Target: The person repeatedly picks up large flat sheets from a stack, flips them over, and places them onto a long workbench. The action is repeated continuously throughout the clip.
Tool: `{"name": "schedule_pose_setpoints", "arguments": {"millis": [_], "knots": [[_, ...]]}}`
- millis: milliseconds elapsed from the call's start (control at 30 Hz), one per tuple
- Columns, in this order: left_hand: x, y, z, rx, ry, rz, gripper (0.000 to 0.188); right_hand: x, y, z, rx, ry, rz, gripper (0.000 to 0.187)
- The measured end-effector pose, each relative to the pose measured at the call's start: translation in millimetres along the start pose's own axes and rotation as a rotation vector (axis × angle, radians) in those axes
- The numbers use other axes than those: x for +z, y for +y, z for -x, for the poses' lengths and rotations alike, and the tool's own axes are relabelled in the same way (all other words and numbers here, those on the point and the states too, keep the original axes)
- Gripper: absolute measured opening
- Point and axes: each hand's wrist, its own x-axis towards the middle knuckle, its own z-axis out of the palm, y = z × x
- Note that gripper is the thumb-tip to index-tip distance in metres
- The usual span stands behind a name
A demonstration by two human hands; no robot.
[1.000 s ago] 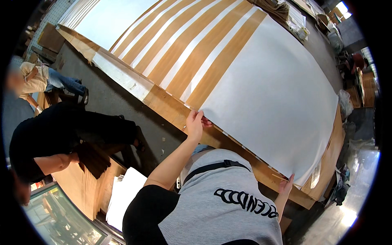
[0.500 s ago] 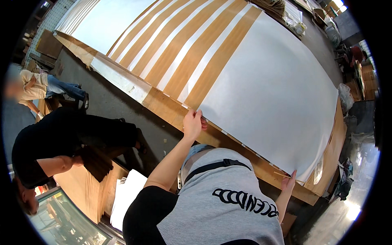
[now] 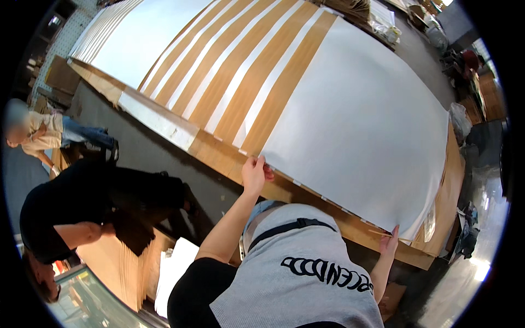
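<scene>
A large white sheet (image 3: 361,126) covers the right part of the stack on the table. My left hand (image 3: 255,174) is closed in a pinch on its near edge, beside the last brown stripe. At the sheet's near right corner, my right hand (image 3: 389,242) is closed around the edge, with a thin tan stick (image 3: 376,232) running across its fingers. Left of the white sheet, brown wood-grain sheets (image 3: 240,117) alternate with white ones in a fanned, overlapping row. The undersides of both hands' grips are hidden.
The wooden table edge (image 3: 219,163) runs in front of me. At the left, a person in black (image 3: 71,208) bends by stacked brown sheets (image 3: 117,268); another person (image 3: 46,131) stands farther back. Clear plastic wrap (image 3: 460,121) hangs beyond the right end.
The table and sheets sit slightly lower and further left in view. Both hands keep hold of the white sheet's edge; more of the thin stick shows past my right hand.
</scene>
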Motion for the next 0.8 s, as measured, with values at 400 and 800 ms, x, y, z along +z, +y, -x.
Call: {"name": "schedule_pose_setpoints", "arguments": {"millis": [400, 800], "knots": [[6.9, 3.0, 2.2, 0.061, 0.018, -0.139, 0.025, 17.1, -2.9, 9.6, -0.020, 0.030, -0.035, 0.043], [31.3, 28.8, 47.1, 1.011, -0.162, -0.953, 0.018, 5.5, 13.4, -6.0, -0.052, 0.039, -0.075, 0.047]]}}
